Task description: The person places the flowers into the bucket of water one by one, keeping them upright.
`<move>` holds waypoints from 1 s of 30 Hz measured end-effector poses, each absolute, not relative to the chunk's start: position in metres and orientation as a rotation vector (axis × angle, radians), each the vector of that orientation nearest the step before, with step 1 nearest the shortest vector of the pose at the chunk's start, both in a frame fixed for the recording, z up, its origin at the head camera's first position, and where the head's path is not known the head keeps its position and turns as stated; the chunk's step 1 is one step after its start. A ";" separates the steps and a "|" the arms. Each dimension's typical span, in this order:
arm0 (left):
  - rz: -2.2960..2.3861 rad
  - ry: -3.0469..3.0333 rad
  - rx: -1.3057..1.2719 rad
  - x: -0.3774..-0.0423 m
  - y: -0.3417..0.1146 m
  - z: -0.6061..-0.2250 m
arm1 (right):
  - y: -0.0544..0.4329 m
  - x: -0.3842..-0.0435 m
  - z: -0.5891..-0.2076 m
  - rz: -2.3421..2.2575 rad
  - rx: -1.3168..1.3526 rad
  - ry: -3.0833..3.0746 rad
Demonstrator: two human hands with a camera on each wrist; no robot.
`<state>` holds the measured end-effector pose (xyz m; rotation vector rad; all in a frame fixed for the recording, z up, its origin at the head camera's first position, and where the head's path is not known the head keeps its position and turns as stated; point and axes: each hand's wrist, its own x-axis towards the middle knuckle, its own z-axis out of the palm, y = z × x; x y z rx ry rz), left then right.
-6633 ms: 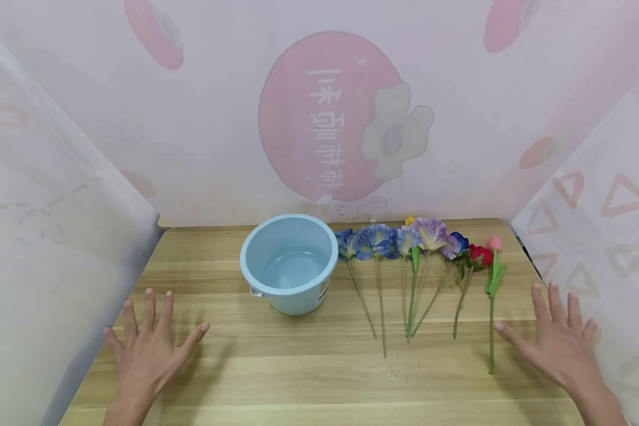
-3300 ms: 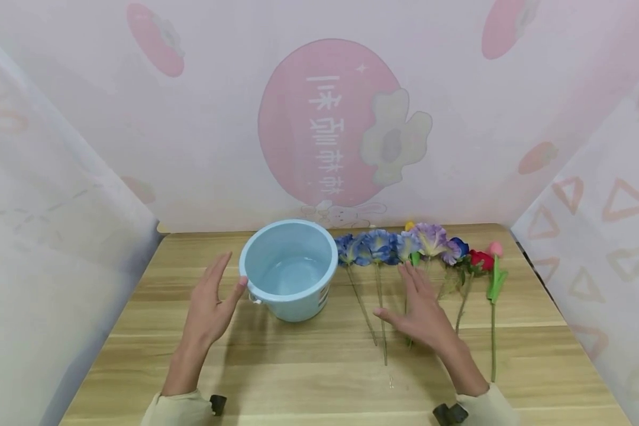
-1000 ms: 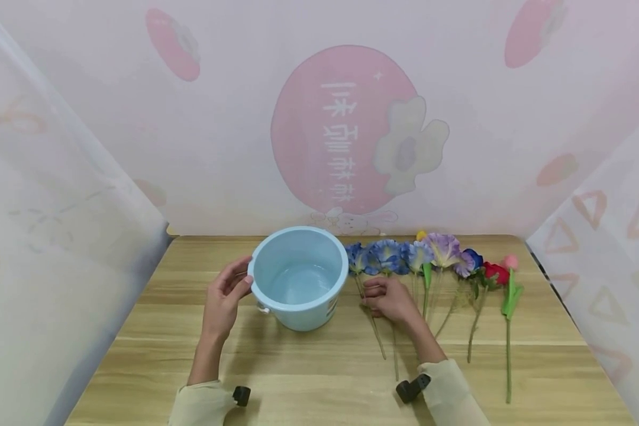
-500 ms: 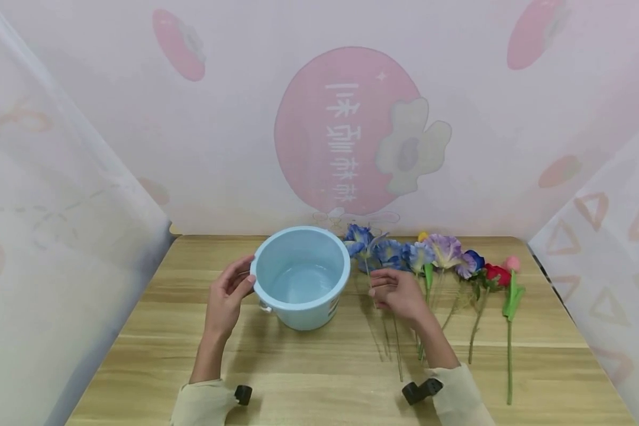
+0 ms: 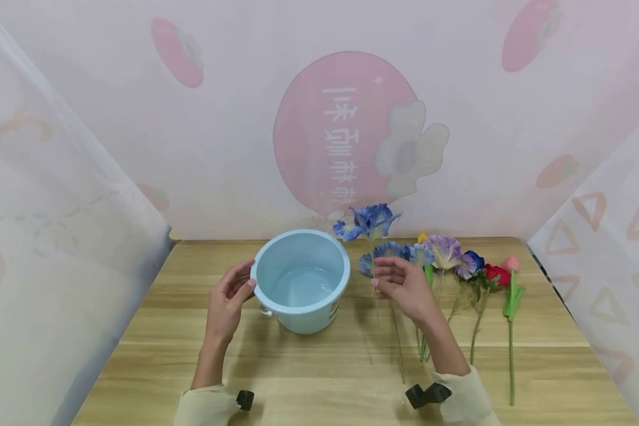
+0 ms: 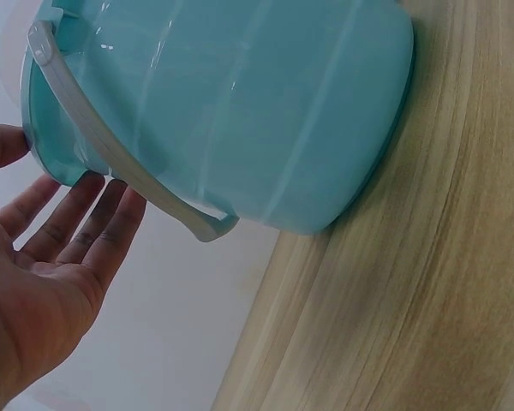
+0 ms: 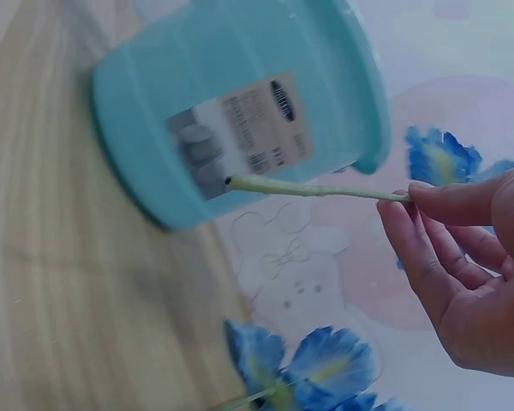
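Observation:
A light blue plastic bucket (image 5: 301, 319) stands upright on the wooden table. My left hand (image 5: 229, 302) holds its rim on the left side, thumb and fingertips at the lip, as the left wrist view shows near the white handle (image 6: 111, 145). To the right of the bucket, my right hand (image 5: 404, 290) pinches the thin stem (image 7: 317, 190) of a blue artificial iris (image 5: 371, 221) between thumb and fingers. The iris is upright with its bloom at the top, raised above the table. In the right wrist view the stem's cut lower end overlaps the bucket's label (image 7: 253, 128).
Right of the bucket lie more artificial flowers: blue irises (image 5: 390, 251), a purple flower (image 5: 443, 251), a dark blue flower (image 5: 475, 260), a red rose (image 5: 496, 273) and a pink tulip (image 5: 511, 264). A printed backdrop (image 5: 234, 148) rises behind the table (image 5: 298, 378).
Both hands came in from the table's sides. My left hand took hold of the bucket's rim. My right hand gripped the leftmost iris by its stem and lifted it upright off the table.

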<state>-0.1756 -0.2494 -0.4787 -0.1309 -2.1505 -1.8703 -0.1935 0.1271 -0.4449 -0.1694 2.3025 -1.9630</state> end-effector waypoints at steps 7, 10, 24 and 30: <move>-1.870 -2.152 -0.125 -0.175 -0.250 -0.479 | 0.123 -0.196 -0.422 -2.015 -0.260 2.338; -1.874 -2.152 -0.123 -0.175 -0.250 -0.480 | 0.119 -0.198 -0.411 -2.029 -0.284 2.344; -1.882 -2.156 -0.106 -0.173 -0.250 -0.480 | 0.092 -0.214 -0.365 -2.107 -0.367 2.342; -1.908 -2.130 -0.102 -0.174 -0.250 -0.478 | 0.080 -0.220 -0.352 -2.129 -0.364 2.318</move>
